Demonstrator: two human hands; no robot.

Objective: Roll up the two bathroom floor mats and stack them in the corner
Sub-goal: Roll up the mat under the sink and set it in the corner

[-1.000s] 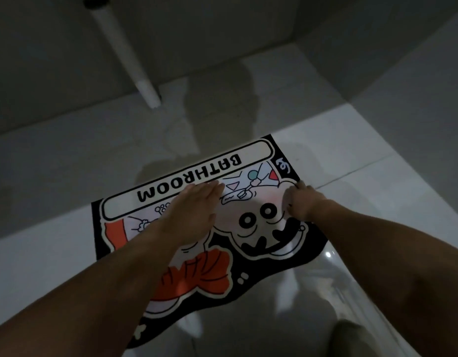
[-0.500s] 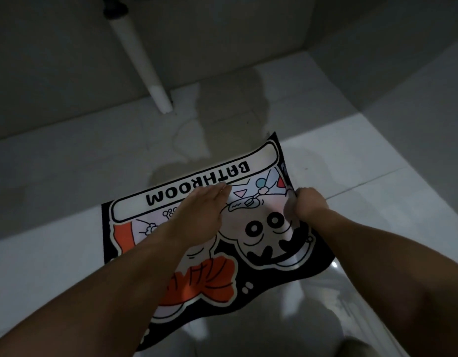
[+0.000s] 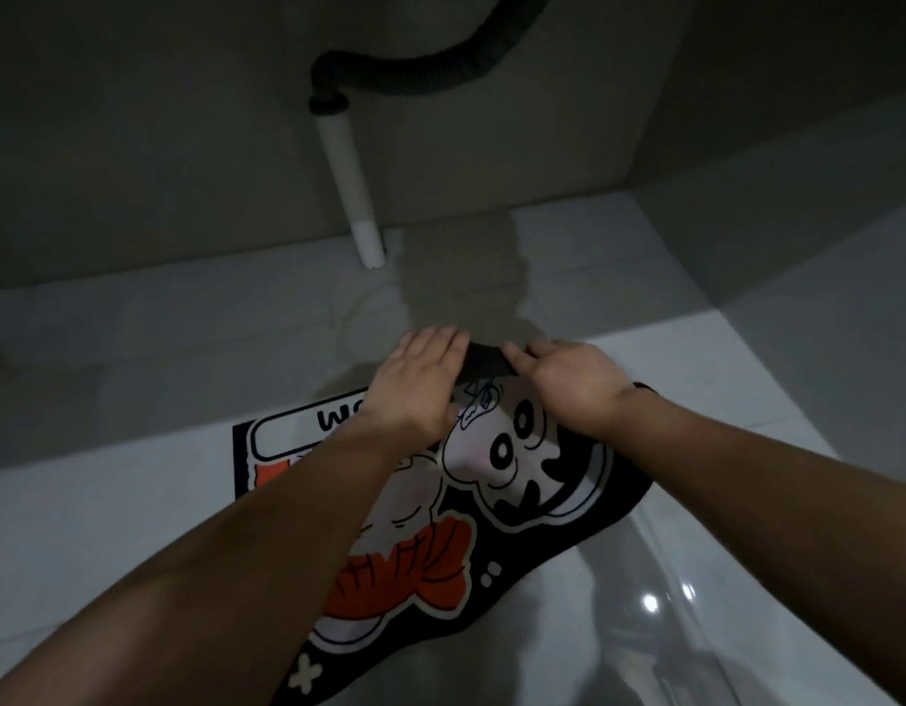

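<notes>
One mat [image 3: 517, 481] is in view, a cartoon-printed one lying on the tiled floor [image 3: 746, 379] directly under both forearms; the second is not visible. Its far edge is turned over toward the person, and a strip of the black underside shows between the hands. The left hand [image 3: 415, 384] lies on that fold with fairly straight fingers, pressing rather than gripping. The right hand [image 3: 573, 384] is just beside it, fingers bent over the same fold and apparently holding it. The mat looks thin, soft and light, so it should bend readily but could roll crooked. Holding the fold near both ends, hands spread wider, would probably keep the roll even.
</notes>
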